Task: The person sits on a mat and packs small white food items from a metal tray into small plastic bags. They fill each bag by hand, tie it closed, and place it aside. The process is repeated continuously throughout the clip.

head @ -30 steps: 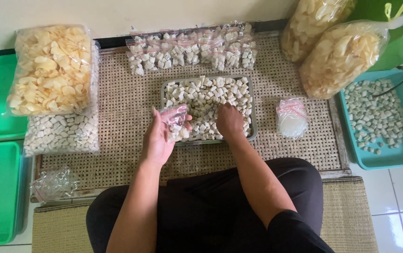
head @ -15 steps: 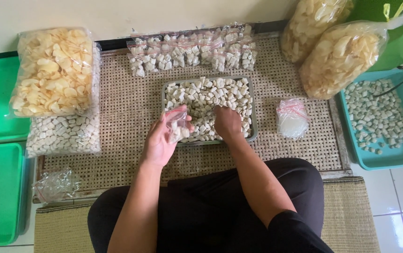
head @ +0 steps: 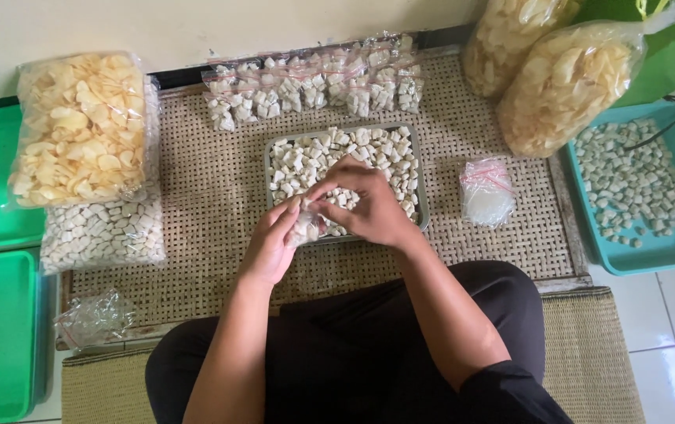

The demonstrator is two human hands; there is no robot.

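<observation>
1 head-worn camera looks steeply down from above, fairly near, onto the woven mat (head: 219, 196) and lap.

Woven mat (head: 212, 188) spread over a tiled floor (head: 667, 330). Metal tray (head: 424, 184) of white chunks at mat centre. Row of small filled bags (head: 314, 82) along the far edge. Big bag of pale chips (head: 78, 129) and bag of white chunks (head: 102, 232) at the left edge. Small tied bag (head: 486, 192) toward the right edge. Crumpled empty bags (head: 94, 318) at the near left corner.
</observation>
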